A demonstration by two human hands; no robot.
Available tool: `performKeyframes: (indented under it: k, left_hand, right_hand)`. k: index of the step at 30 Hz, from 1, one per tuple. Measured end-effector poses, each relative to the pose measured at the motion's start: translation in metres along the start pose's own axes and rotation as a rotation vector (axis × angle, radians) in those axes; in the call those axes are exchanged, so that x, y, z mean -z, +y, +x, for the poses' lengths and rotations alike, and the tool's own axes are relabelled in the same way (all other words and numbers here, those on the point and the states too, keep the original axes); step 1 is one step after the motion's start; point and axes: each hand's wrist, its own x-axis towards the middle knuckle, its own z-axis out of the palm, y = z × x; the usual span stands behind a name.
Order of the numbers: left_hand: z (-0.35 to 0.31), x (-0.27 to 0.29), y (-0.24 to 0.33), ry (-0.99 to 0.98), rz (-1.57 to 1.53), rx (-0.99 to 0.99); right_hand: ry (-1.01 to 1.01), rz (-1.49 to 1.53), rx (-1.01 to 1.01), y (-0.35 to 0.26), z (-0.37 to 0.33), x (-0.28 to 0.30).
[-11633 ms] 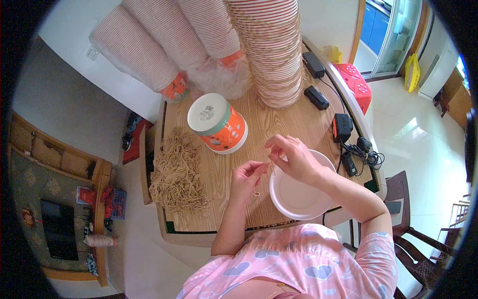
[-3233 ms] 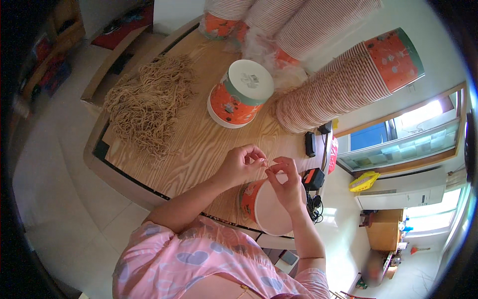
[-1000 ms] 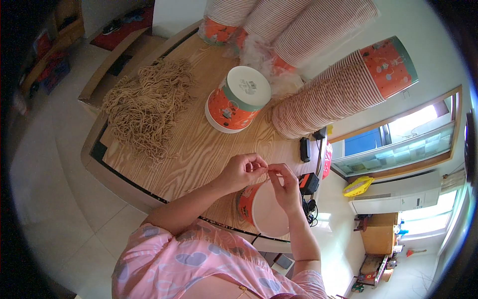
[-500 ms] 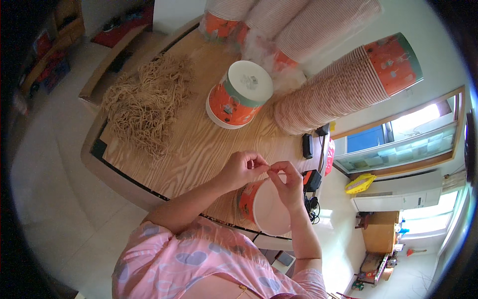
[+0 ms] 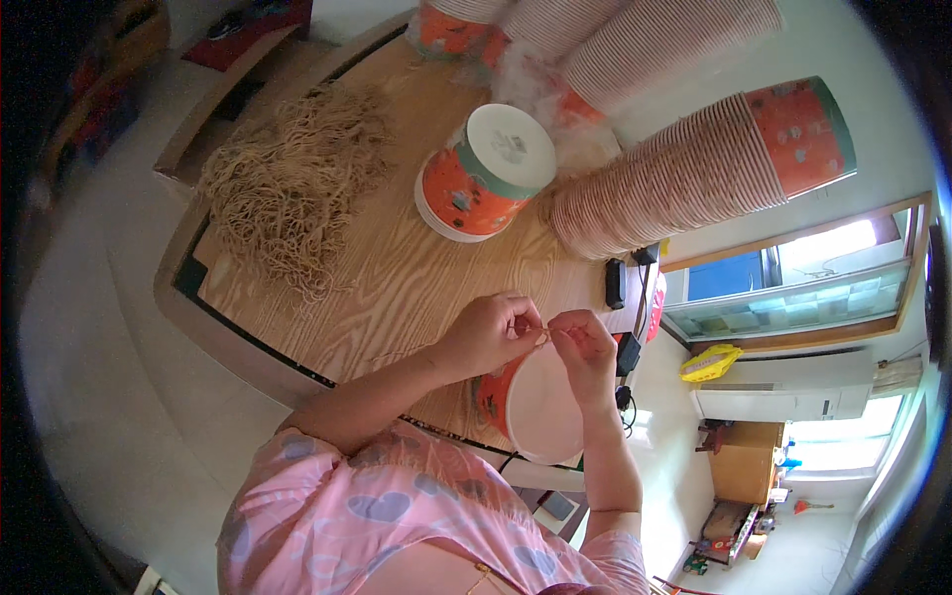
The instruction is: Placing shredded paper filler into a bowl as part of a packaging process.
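Note:
My left hand (image 5: 494, 332) and my right hand (image 5: 585, 349) meet above the table's near edge, each closed in a pinch. Between the fingertips shows a short bit of thin beige cord (image 5: 544, 336); most of it is hidden by my fingers. Below my hands an orange paper tub (image 5: 545, 415) lies with its pale open mouth toward me, partly covered by my right wrist. Farther off, another orange and green tub (image 5: 470, 188) stands upside down, white base up. A loose heap of beige cords (image 5: 293, 193) spreads over the table's left side.
A long nested stack of tubs (image 5: 684, 174) leans at the right, with more wrapped stacks (image 5: 664, 50) behind. A small black device (image 5: 615, 285) sits at the table's right edge, near a dark cable (image 5: 625, 400). The wooden table (image 5: 397, 283) has a dark edge strip.
My view has shifted slightly. Both hands still pinch; the right one has moved a little to the right, and the thin cord shows more between the fingertips.

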Motion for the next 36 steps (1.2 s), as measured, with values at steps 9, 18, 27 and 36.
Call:
performKeyframes:
  k: [9,18,27,36]
  left_hand:
    - [-0.002,-0.002,-0.007,0.02,-0.007,-0.018]
    - [-0.001,0.0,-0.004,0.029,0.019,-0.014]
    - [-0.004,-0.005,-0.009,-0.008,-0.088,0.051]
    - [-0.01,-0.001,-0.012,-0.055,-0.059,0.128]
  right_hand:
    - [0.023,0.095,-0.087,-0.002,0.003,0.008]
    - [-0.035,-0.182,-0.036,-0.008,-0.002,0.015]
    - [-0.102,0.075,-0.057,-0.028,-0.007,0.006]
    - [-0.104,-0.123,-0.013,-0.003,-0.004,0.002]
